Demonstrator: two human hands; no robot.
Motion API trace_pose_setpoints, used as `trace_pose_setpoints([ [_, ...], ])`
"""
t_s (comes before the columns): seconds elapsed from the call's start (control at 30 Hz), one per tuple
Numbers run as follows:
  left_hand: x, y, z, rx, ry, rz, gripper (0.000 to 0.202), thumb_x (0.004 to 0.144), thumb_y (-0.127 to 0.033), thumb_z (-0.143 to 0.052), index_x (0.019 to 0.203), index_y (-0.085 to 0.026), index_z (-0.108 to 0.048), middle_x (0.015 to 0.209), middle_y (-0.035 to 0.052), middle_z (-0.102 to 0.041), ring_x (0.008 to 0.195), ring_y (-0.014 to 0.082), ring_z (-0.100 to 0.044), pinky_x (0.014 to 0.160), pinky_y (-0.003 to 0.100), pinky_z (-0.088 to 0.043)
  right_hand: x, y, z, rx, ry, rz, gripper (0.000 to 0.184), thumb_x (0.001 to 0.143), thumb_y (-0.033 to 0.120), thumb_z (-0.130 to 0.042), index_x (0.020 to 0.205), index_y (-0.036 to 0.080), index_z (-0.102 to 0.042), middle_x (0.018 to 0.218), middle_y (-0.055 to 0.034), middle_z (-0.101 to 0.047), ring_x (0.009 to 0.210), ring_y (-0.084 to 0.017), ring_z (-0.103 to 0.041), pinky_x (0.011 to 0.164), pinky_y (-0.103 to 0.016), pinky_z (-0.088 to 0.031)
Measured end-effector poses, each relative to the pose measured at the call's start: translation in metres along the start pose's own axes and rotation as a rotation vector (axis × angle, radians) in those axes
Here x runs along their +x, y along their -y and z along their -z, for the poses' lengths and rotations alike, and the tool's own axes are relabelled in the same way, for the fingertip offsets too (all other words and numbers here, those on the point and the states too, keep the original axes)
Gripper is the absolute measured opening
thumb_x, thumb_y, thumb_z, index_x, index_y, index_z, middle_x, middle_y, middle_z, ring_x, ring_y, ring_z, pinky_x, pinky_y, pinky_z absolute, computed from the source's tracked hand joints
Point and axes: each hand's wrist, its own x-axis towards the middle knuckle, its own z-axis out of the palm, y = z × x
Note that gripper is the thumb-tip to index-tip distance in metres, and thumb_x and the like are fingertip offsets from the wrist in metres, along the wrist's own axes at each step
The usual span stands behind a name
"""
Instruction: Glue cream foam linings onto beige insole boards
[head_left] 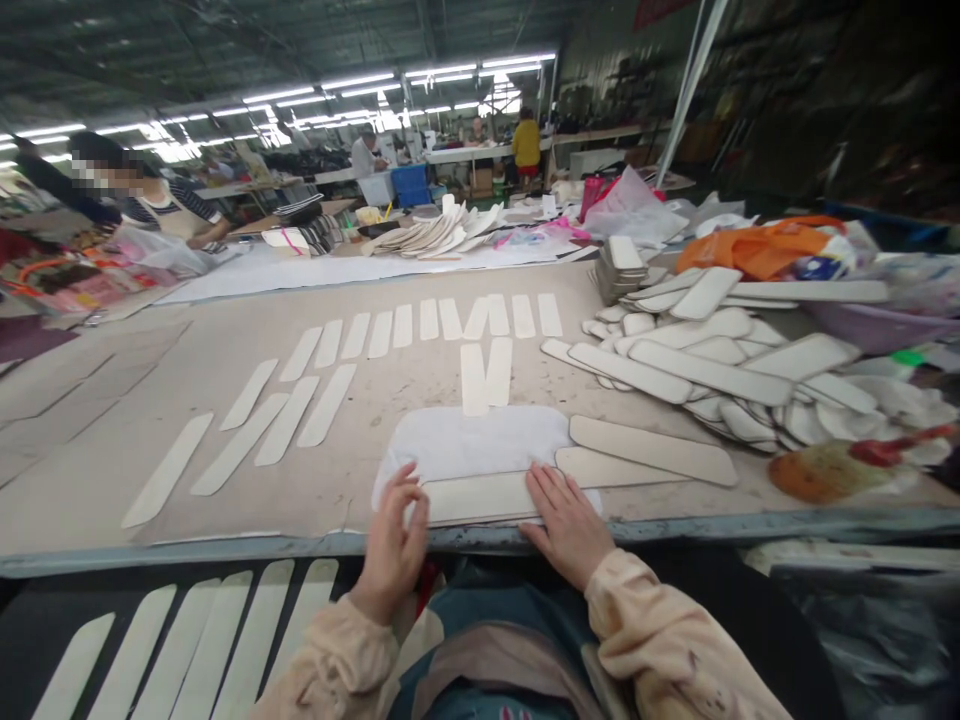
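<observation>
Table (420, 385), near edge: cloth (480, 440), a long strip (476, 497) along its front, left hand (397, 530) at one end, right hand (566, 515) upon the other.
Right: two overlapping strips (652, 450), the heap (712, 373) behind.
Behind cloth: paired strips (474, 380), then a row (428, 320).
Below left: more strips (255, 640), side by side.

the right hand (568, 515) lies flat over the right end of a long off-white strip (476, 497) on a white cloth (420, 440) near the front edge of the table (405, 385), while the left hand (396, 530) curls at the strip's left end, its grip unclear. 2 beige strips (652, 450) overlap beside the cloth on the right, with a large heap of strips (712, 365) beyond them. 6 pale strips (255, 640) lie on a dark surface (45, 598) below the table.
</observation>
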Motion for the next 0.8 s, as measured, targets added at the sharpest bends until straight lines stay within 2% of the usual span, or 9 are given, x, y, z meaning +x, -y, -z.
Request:
trace_pose_setpoints([
  [0.07,-0.003,-0.029,-0.022,0.049,0.203,-0.244,0.063,0.083,-0.052,-0.045,0.132,-0.014,-0.037,0.148,0.0177,-0.024,0.135,0.0295,-0.027,0.106,0.047,-0.029,0.0,-0.001,-0.004,-0.018,-0.012,0.006,0.067,0.09,0.053,-0.039,0.141,0.01,-0.031,0.148,-0.0094,-0.023,0.136,-0.024,-0.017,0.11,-0.045,-0.02],
  [0.13,-0.003,-0.052,-0.048,0.141,0.405,-0.36,0.09,0.076,-0.062,-0.049,0.143,-0.013,-0.016,0.151,0.018,-0.015,0.139,0.0318,-0.013,0.109,0.051,-0.023,-0.001,-0.003,-0.007,-0.038,-0.021,0.024,0.066,0.09,0.053,-0.039,0.141,0.01,-0.032,0.148,-0.0094,-0.023,0.136,-0.025,-0.017,0.109,-0.045,-0.022],
  [0.2,0.0,-0.061,-0.07,0.229,0.491,-0.382,0.091,0.077,-0.066,-0.043,0.145,-0.014,-0.013,0.151,0.0171,-0.013,0.139,0.0322,-0.009,0.109,0.053,-0.021,-0.001,-0.004,-0.008,-0.059,-0.029,0.05,0.063,0.091,0.05,-0.038,0.14,0.011,-0.033,0.148,-0.0091,-0.023,0.136,-0.025,-0.017,0.108,-0.045,-0.023],
  [0.3,0.003,-0.048,-0.083,0.354,0.474,-0.345,0.077,0.084,-0.062,-0.033,0.142,-0.012,-0.023,0.15,0.0178,-0.02,0.139,0.031,-0.011,0.109,0.052,-0.02,-0.001,-0.004,-0.007,-0.075,-0.046,0.07,0.06,0.092,0.045,-0.038,0.141,0.01,-0.032,0.148,-0.0092,-0.023,0.136,-0.024,-0.017,0.108,-0.045,-0.024],
  [0.37,0.004,-0.029,-0.075,0.429,0.463,-0.355,0.074,0.085,-0.061,-0.031,0.141,-0.011,-0.027,0.149,0.0176,-0.023,0.139,0.03,-0.014,0.11,0.05,-0.019,-0.001,-0.003,-0.005,-0.066,-0.052,0.062,0.062,0.091,0.046,-0.039,0.141,0.011,-0.03,0.148,-0.0095,-0.023,0.136,-0.025,-0.017,0.108,-0.045,-0.024],
  [0.5,0.005,0.015,-0.039,0.564,0.476,-0.432,0.071,0.087,-0.058,-0.032,0.142,-0.014,-0.025,0.15,0.0141,-0.022,0.138,0.028,-0.018,0.11,0.047,-0.021,-0.001,-0.002,-0.004,-0.034,-0.028,0.037,0.067,0.09,0.051,-0.04,0.142,0.011,-0.029,0.148,-0.0088,-0.023,0.136,-0.025,-0.018,0.109,-0.045,-0.022],
  [0.6,0.004,0.039,-0.016,0.653,0.458,-0.468,0.068,0.088,-0.053,-0.033,0.143,-0.015,-0.021,0.15,0.0126,-0.022,0.138,0.0265,-0.02,0.109,0.045,-0.023,0.001,-0.004,-0.003,-0.006,0.013,0.018,0.067,0.09,0.052,-0.04,0.142,0.01,-0.029,0.148,-0.0088,-0.021,0.136,-0.024,-0.016,0.11,-0.044,-0.02],
  [0.7,0.001,0.053,-0.011,0.708,0.408,-0.518,0.07,0.088,-0.053,-0.035,0.144,-0.013,-0.02,0.149,0.0134,-0.023,0.137,0.027,-0.021,0.108,0.044,-0.025,0.002,0.0,0.006,0.035,0.071,-0.03,0.068,0.09,0.052,-0.04,0.142,0.011,-0.028,0.149,-0.0094,-0.019,0.137,-0.025,-0.015,0.11,-0.046,-0.018],
  [0.8,0.0,0.063,-0.017,0.727,0.34,-0.588,0.075,0.086,-0.056,-0.038,0.143,-0.012,-0.022,0.148,0.0146,-0.026,0.136,0.0287,-0.025,0.106,0.045,-0.027,0.007,0.022,0.019,0.1,0.086,-0.094,0.072,0.089,0.055,-0.041,0.143,0.01,-0.026,0.149,-0.0114,-0.017,0.137,-0.026,-0.012,0.111,-0.05,-0.012],
])
